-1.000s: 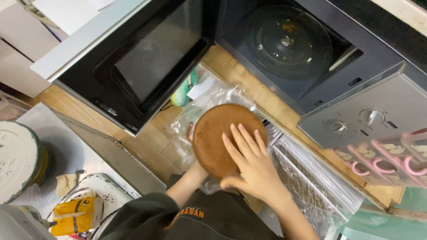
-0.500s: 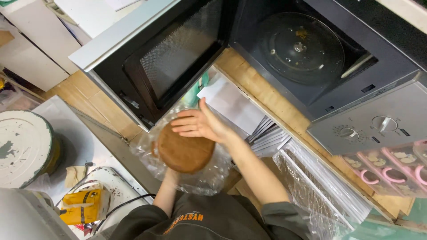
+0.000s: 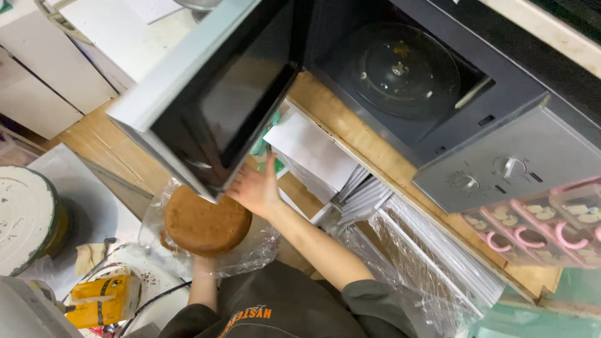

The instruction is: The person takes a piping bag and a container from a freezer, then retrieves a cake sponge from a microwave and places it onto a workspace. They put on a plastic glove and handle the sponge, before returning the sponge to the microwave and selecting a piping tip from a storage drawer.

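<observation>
Cake: we see a round brown sponge cake low in the view, lying on crinkled clear plastic wrap, below the open door's corner.
Left hand: hidden beneath the cake; only our forearm shows, so we cannot tell its grip.
Right hand: open, fingers spread, holding nothing, its fingertips at the black glass microwave door.
Packages: a yellow carton lies bottom left; pink-and-clear trays sit at the right edge.
Surface: a wooden desk carries white sheets.
Containers: the open microwave holds a bare glass turntable; a paint-smeared round tin stands far left.
</observation>
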